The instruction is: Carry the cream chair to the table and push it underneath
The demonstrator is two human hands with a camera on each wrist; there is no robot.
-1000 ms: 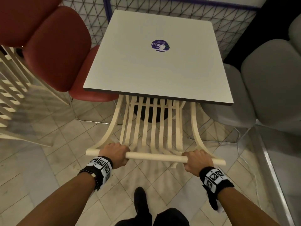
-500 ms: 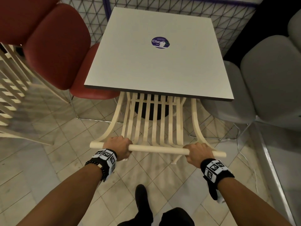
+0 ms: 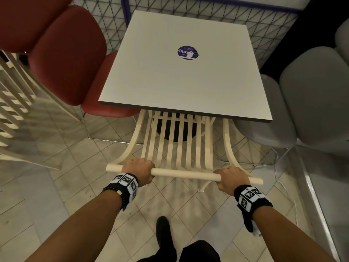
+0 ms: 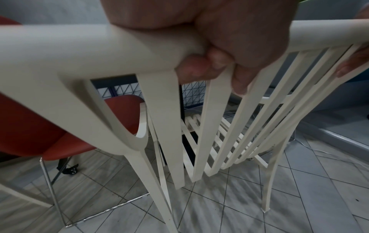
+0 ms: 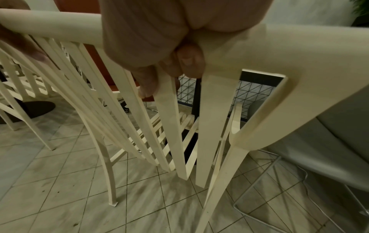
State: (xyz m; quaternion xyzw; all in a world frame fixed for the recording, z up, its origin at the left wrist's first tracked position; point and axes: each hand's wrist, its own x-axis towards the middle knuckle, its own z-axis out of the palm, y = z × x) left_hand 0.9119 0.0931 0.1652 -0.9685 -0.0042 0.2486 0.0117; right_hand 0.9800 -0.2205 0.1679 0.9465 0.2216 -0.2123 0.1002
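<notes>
The counter (image 3: pixel 181 72) is a square pale top with a round purple sticker, set between a red chair (image 3: pixel 64 53) on the left and a grey chair (image 3: pixel 311 95) on the right. The cream chair (image 3: pixel 179 144) stands on the tiled floor (image 3: pixel 71 186) with its seat hidden beneath the counter's near edge and its slatted back leaning out toward the person. It looks stiff and fairly light (thin slats, slim legs), so it should slide easily, though the legs may catch on tile joints. The round top rail (image 3: pixel 181 173) is the sound place to hold; the slats seem too slender to push on. The left hand (image 3: pixel 138 170) and the right hand (image 3: pixel 231 178) each wrap that rail, fingers curled under it.
</notes>
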